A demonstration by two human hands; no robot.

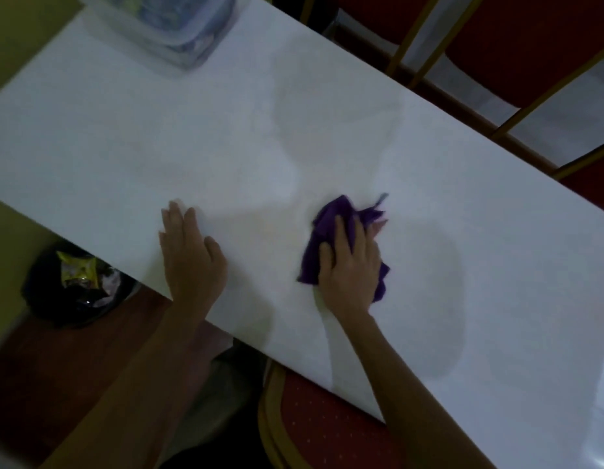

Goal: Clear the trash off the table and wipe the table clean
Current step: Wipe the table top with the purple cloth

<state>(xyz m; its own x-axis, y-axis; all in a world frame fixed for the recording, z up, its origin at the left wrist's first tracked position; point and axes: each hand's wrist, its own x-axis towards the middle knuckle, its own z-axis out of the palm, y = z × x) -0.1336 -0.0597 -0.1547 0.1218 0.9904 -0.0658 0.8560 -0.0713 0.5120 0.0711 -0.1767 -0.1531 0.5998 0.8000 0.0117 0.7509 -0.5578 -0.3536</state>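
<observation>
Head cam: right hand (349, 265) has its fingers pressed down over a bunched purple cloth (331, 225) on the white table (124, 147), cloth poking out past the fingertips. Left hand (189, 255) lies flat, fingers spread, holding nothing, near the table edge.
</observation>
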